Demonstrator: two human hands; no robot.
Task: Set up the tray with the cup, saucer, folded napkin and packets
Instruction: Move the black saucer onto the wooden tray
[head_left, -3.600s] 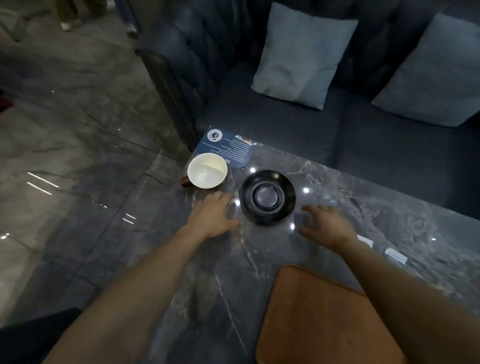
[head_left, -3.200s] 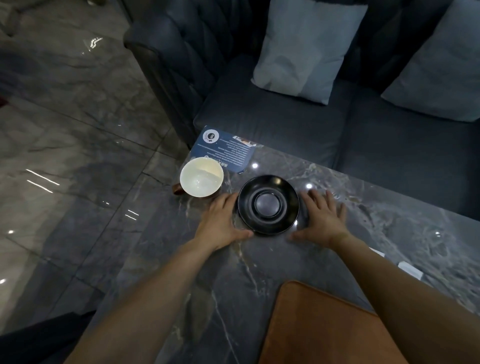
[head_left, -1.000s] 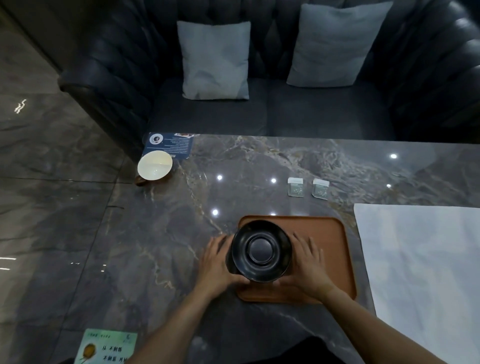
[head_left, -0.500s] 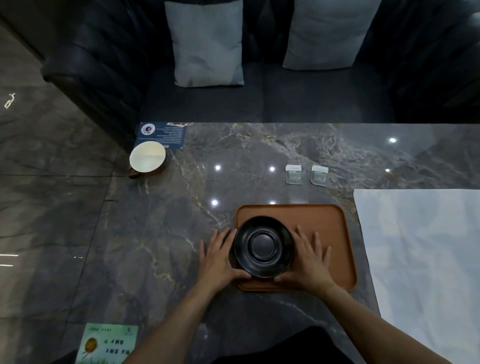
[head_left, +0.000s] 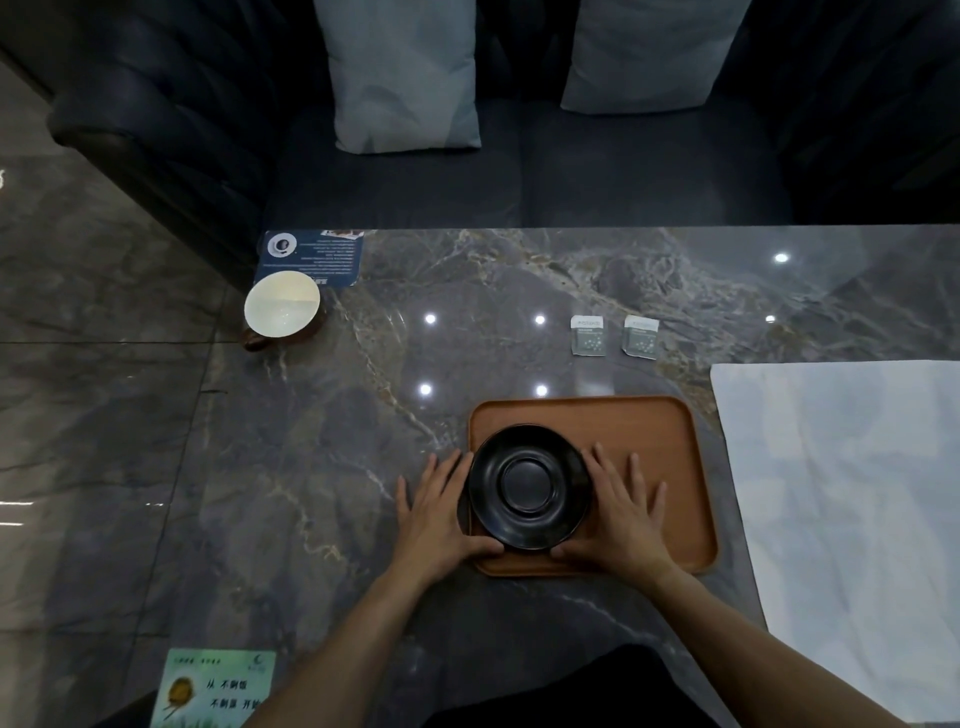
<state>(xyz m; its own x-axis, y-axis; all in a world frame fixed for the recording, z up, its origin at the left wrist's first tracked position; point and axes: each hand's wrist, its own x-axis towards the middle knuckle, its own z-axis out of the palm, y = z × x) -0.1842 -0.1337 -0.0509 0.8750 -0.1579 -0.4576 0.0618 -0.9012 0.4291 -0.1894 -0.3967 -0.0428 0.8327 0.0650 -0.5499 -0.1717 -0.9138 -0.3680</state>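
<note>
Head view looks down on a dark marbled table (head_left: 322, 467) with a brown wooden tray (head_left: 665, 441) in the lower centre of the frame. On the left part of that tray sits a black saucer (head_left: 529, 487), right way up, its left rim reaching the tray's left edge. Both hands flank it with fingers straight and spread: the left hand (head_left: 436, 512) lies to the left of the saucer, mostly over the table, its thumb meeting the saucer's lower left rim; the right hand (head_left: 621, 512) lies flat on the tray to the right of the saucer, its thumb at the lower right rim. Neither hand curls round anything. Whether the saucer rests fully on the tray or is held just above it cannot be told. Well apart, in the upper left of the frame near the table's corner, stands a cup (head_left: 282, 304) with a pale inside and a brown outside, partly over a dark blue printed card (head_left: 324, 254). Above the tray, toward the right of centre, two small packets lie side by side on the table, a left packet (head_left: 588, 336) and a right packet (head_left: 641, 338), close but not touching. A large white napkin (head_left: 852, 509) lies spread flat at the right edge of the frame, just beside the tray. A green card (head_left: 215, 686) shows at the lower left. Behind the table, along the top of the frame, a dark sofa (head_left: 519, 182) carries two grey cushions (head_left: 405, 78).
</note>
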